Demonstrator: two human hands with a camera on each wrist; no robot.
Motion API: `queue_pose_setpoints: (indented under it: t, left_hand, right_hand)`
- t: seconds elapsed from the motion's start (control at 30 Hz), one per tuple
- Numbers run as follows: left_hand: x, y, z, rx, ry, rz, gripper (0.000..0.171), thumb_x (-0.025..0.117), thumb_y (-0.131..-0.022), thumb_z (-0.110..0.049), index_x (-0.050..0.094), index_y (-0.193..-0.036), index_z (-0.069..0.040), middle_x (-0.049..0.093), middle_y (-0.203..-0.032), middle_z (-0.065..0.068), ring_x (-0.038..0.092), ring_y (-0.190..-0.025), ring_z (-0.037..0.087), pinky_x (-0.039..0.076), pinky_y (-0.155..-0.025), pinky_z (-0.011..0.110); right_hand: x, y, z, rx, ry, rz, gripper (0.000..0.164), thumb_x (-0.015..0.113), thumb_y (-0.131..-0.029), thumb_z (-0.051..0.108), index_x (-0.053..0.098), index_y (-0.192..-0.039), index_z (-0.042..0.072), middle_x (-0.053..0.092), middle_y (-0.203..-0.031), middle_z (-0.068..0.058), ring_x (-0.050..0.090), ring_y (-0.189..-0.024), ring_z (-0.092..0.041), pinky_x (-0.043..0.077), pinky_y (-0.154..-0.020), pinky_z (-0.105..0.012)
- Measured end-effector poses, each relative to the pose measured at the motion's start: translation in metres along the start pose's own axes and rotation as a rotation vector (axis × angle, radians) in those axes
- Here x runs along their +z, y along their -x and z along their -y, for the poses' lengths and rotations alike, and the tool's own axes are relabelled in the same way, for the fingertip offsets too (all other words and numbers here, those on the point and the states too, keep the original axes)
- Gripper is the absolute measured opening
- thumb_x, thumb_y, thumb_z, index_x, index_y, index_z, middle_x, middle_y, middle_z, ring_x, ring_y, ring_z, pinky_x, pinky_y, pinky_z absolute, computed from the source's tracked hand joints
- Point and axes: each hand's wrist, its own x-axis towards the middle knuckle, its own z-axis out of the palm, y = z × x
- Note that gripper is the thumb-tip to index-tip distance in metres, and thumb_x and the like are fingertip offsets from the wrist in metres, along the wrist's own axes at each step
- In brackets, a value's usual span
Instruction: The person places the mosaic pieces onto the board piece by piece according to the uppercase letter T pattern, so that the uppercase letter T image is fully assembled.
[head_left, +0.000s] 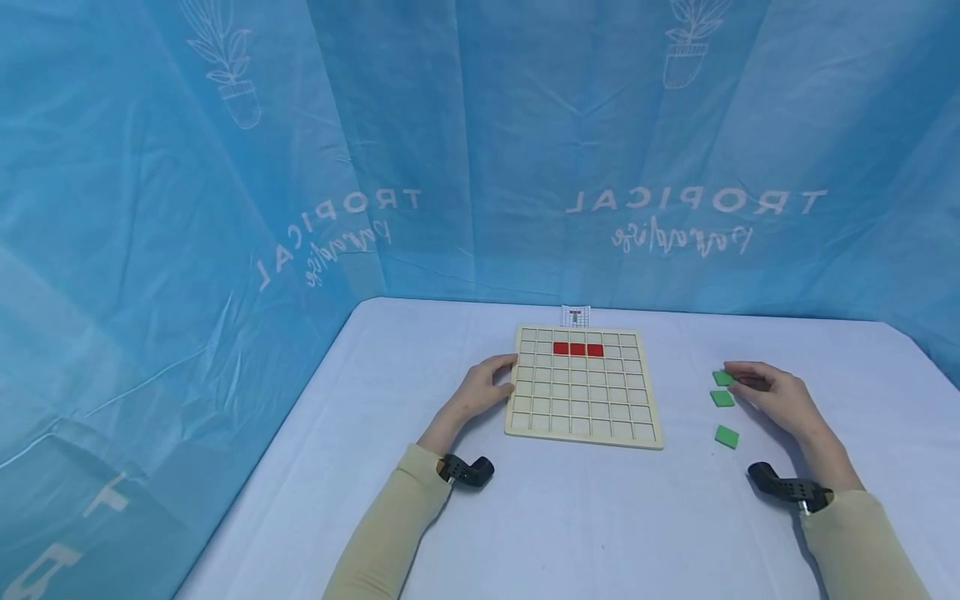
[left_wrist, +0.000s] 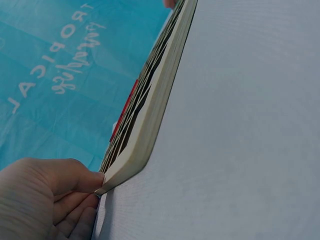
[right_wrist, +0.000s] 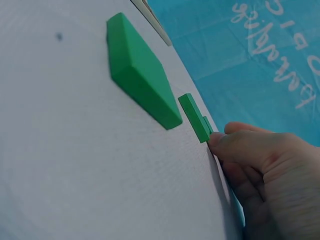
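Note:
A square pale wooden grid board [head_left: 581, 383] lies mid-table, with several red tiles [head_left: 577, 349] in a row near its far side. At the board's left edge rests my left hand [head_left: 477, 389], thumb and fingers touching the rim; the left wrist view shows that thumb [left_wrist: 75, 175] against the frame. To the right of the board, my right hand [head_left: 776, 398] pinches the farthest green tile [head_left: 722, 378] between thumb and fingers, low at the tabletop. Two more green tiles lie nearer: a middle green tile [head_left: 722, 398] and a front green tile [right_wrist: 142, 72].
A small printed grid card [head_left: 576, 316] with a red and green pattern lies behind the board. Blue printed curtains [head_left: 517, 150] hang along the back and left of the white-covered table [head_left: 600, 533]. Each wrist wears a black camera strap [head_left: 467, 472].

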Motion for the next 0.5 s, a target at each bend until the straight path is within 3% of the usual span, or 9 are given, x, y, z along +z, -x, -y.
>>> queue_pose_setpoints:
  t: [0.1, 0.2, 0.33, 0.43, 0.5]
  left_hand:
    - [0.000, 0.000, -0.001, -0.004, 0.000, -0.002, 0.053, 0.059, -0.089, -0.007, 0.044, -0.140, -0.006, 0.044, -0.142, 0.008, 0.037, -0.133, 0.021, 0.031, -0.109, 0.032]
    - [0.000, 0.000, -0.001, -0.006, 0.001, 0.000, 0.053, 0.059, -0.089, -0.006, 0.044, -0.140, -0.006, 0.044, -0.143, 0.008, 0.037, -0.133, 0.021, 0.031, -0.109, 0.031]
    - [0.000, 0.000, -0.001, -0.009, 0.000, -0.004, 0.054, 0.060, -0.089, -0.006, 0.044, -0.140, -0.006, 0.044, -0.142, 0.008, 0.037, -0.133, 0.022, 0.031, -0.109, 0.031]
    - [0.000, 0.000, -0.001, -0.006, -0.002, -0.005, 0.053, 0.060, -0.089, -0.006, 0.044, -0.140, -0.005, 0.044, -0.142, 0.009, 0.037, -0.133, 0.022, 0.032, -0.109, 0.032]
    - [0.000, 0.000, -0.001, -0.006, -0.003, -0.003, 0.053, 0.060, -0.089, -0.006, 0.044, -0.140, -0.005, 0.044, -0.142, 0.009, 0.037, -0.133, 0.022, 0.032, -0.109, 0.032]
  right_hand:
    - [0.002, 0.000, 0.000, 0.000, -0.006, -0.012, 0.042, 0.060, -0.094, 0.028, 0.057, -0.126, 0.001, 0.058, -0.120, -0.022, 0.055, -0.105, -0.035, 0.046, -0.087, -0.051]
    - [0.002, 0.000, 0.001, 0.017, -0.010, -0.034, 0.041, 0.061, -0.093, 0.028, 0.058, -0.124, 0.001, 0.060, -0.117, -0.022, 0.055, -0.105, -0.037, 0.045, -0.087, -0.054]
    - [-0.004, -0.004, 0.006, 0.070, -0.045, -0.080, 0.047, 0.061, -0.092, 0.036, 0.060, -0.124, 0.002, 0.062, -0.115, -0.018, 0.058, -0.099, -0.013, 0.045, -0.088, -0.052]
    - [-0.013, -0.009, 0.019, 0.109, -0.107, -0.101, 0.052, 0.063, -0.089, 0.042, 0.059, -0.125, 0.004, 0.064, -0.115, -0.011, 0.053, -0.091, 0.008, 0.047, -0.089, -0.040]
    - [-0.018, -0.014, 0.032, 0.106, -0.145, -0.102, 0.054, 0.064, -0.088, 0.042, 0.059, -0.127, 0.004, 0.064, -0.116, -0.010, 0.050, -0.089, 0.013, 0.049, -0.086, -0.029]
